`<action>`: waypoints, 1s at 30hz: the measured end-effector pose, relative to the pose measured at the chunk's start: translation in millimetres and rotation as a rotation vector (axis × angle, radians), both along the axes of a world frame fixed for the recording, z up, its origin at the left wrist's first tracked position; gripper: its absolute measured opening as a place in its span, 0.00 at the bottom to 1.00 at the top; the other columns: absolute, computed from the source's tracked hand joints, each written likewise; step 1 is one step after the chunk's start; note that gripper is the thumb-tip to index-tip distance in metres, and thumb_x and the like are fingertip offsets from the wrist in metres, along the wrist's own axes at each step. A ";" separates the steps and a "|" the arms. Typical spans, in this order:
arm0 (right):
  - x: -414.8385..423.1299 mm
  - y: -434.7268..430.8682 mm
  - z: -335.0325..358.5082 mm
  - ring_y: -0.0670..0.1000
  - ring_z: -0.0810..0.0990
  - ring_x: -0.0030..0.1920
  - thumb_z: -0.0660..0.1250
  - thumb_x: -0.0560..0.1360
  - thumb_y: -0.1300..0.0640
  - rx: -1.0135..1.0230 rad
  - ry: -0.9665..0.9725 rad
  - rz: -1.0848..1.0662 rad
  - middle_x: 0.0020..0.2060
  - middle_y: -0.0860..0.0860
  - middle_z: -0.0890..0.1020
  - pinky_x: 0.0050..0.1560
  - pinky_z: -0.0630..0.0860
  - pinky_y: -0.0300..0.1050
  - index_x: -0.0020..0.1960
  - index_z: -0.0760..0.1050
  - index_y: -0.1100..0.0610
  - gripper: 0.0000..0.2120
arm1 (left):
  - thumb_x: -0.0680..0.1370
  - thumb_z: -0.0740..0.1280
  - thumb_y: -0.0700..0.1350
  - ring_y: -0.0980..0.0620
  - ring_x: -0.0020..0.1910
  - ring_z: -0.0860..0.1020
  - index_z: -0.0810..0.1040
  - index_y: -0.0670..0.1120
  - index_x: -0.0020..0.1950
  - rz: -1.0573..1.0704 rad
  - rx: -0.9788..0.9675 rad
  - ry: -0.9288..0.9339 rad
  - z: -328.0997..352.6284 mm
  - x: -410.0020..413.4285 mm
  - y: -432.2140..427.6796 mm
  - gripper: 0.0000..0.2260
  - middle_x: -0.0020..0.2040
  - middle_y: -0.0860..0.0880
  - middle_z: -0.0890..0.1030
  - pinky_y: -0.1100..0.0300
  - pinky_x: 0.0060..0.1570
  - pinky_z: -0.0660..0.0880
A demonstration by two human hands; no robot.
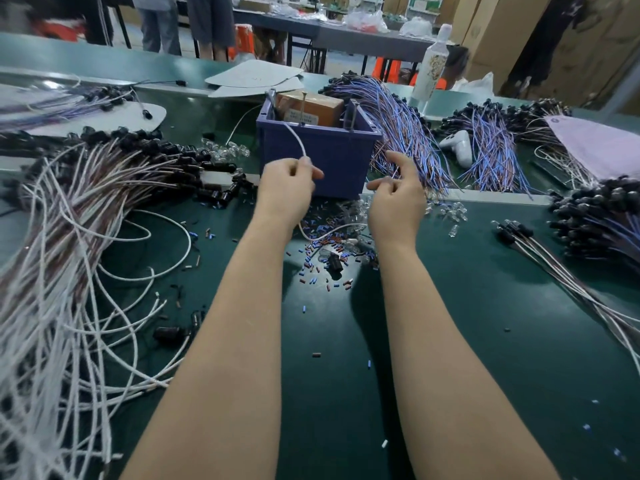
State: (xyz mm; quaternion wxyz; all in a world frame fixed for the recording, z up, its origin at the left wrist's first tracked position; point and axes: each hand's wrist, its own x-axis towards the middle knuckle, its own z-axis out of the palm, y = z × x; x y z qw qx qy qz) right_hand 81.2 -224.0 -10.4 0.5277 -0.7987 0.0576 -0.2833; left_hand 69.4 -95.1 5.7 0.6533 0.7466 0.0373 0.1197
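**Figure. Wire handling at the assembly counter, head view.** The left hand [287, 188] pinches a white wire [296, 140] between thumb and curled fingers [311, 171]. From this grip the wire rises in an arc, away from the person and slightly leftward. Its far end reaches the near rim of the blue bin [322, 157], where a cardboard box [308, 105] stands. The wire's long axis therefore runs roughly front to back, ahead of the left fingers.

A second white run [332, 227] passes low between the wrists toward the right hand [396, 199]; it may be the same wire. The right hand is level with the left and near it. Its fingers are curled, with thumb and forefinger close together, and whether they hold anything cannot be told.

The left hand has the wire. The right hand would need to travel leftward and up to meet the free length.

Cut insulation scraps [325, 252] litter the green counter [485, 323] beneath the hands. Blue-and-brown wire bundles [405, 133] lie to the right of the bin, and a heap of white leads [69, 254] lies to the left.
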 end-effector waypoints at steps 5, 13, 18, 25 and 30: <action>5.7 11.1 3.3 0.49 0.76 0.43 0.54 0.77 0.67 -0.065 -0.014 0.026 0.42 0.50 0.80 0.49 0.70 0.42 0.64 0.74 0.57 0.19 | 0.82 0.57 0.44 0.54 0.29 0.67 0.75 0.50 0.38 -0.025 0.128 -0.038 -6.2 4.5 -4.7 0.14 0.30 0.51 0.71 0.58 0.35 0.64; 2.4 13.4 0.8 0.48 0.75 0.41 0.56 0.78 0.66 -0.070 -0.033 0.078 0.44 0.51 0.81 0.47 0.71 0.42 0.63 0.75 0.56 0.18 | 0.82 0.57 0.45 0.54 0.31 0.69 0.75 0.51 0.40 -0.016 0.156 -0.059 -7.5 7.7 -5.6 0.13 0.32 0.52 0.73 0.57 0.41 0.67; 1.7 15.1 1.7 0.48 0.75 0.40 0.56 0.77 0.66 -0.065 -0.025 0.089 0.42 0.49 0.80 0.48 0.72 0.44 0.62 0.76 0.55 0.18 | 0.82 0.57 0.45 0.55 0.29 0.68 0.75 0.50 0.40 -0.030 0.141 -0.065 -7.0 8.7 -6.0 0.13 0.30 0.51 0.71 0.57 0.38 0.65; 1.4 16.4 1.7 0.47 0.76 0.42 0.56 0.78 0.65 -0.044 -0.049 0.092 0.42 0.47 0.80 0.46 0.71 0.38 0.61 0.77 0.55 0.17 | 0.83 0.56 0.44 0.57 0.29 0.66 0.78 0.43 0.47 -0.053 0.135 -0.069 -8.7 8.6 -7.5 0.12 0.30 0.52 0.70 0.62 0.31 0.62; 2.5 15.6 1.0 0.46 0.76 0.42 0.56 0.78 0.65 -0.037 -0.051 0.088 0.42 0.47 0.80 0.46 0.71 0.37 0.61 0.77 0.55 0.17 | 0.83 0.56 0.44 0.57 0.29 0.66 0.77 0.45 0.46 -0.058 0.125 -0.074 -8.0 9.0 -7.4 0.12 0.31 0.52 0.70 0.62 0.30 0.62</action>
